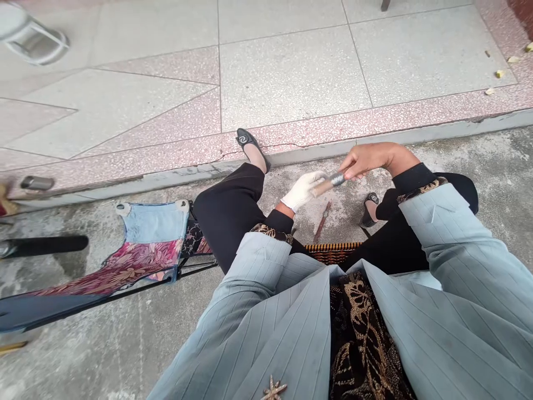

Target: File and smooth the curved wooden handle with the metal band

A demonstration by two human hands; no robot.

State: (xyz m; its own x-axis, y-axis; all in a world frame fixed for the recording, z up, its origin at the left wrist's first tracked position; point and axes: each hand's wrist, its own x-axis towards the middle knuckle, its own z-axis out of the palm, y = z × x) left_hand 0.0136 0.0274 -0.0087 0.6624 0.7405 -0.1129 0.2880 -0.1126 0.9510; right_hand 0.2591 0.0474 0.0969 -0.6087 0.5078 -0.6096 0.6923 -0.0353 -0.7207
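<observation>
My left hand, in a white knitted glove, is closed around a short tan cylinder with a shiny grey band, perhaps wound wire. The tan end points down to the left and looks slightly blurred. At its grey end, the bare fingers of my right hand are pinched together, touching it. Whether they also hold a thin strand cannot be made out. Below the hands, a narrow brown tool with a greyish tip lies on the concrete.
Between my legs shows the edge of a woven wicker seat. A folding chair with red floral cloth stands at left, near a dark tube. A raised tiled step runs ahead, with a metal cup and white stool.
</observation>
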